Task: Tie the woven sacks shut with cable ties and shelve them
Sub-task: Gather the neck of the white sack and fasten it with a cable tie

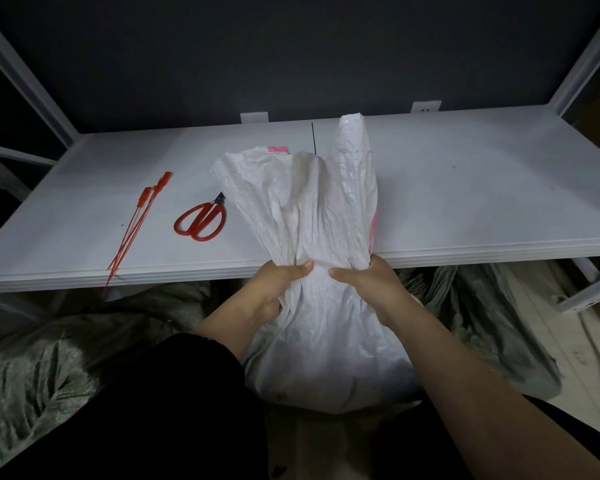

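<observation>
A white woven sack (pixel 326 348) stands in front of me, its loose top fanning up over the front edge of the white shelf (pixel 465 188). My left hand (pixel 274 285) and my right hand (pixel 368 282) both grip the gathered neck of the sack, thumbs nearly meeting. Several red cable ties (pixel 136 220) lie on the shelf at the left, their tips hanging over the front edge.
Red-handled scissors (pixel 201 220) lie on the shelf between the ties and the sack. Grey-green sacks (pixel 49 358) are piled on the floor under the shelf at left and more grey-green sacks (pixel 482 306) lie at right. White shelf uprights (pixel 586 64) frame both sides.
</observation>
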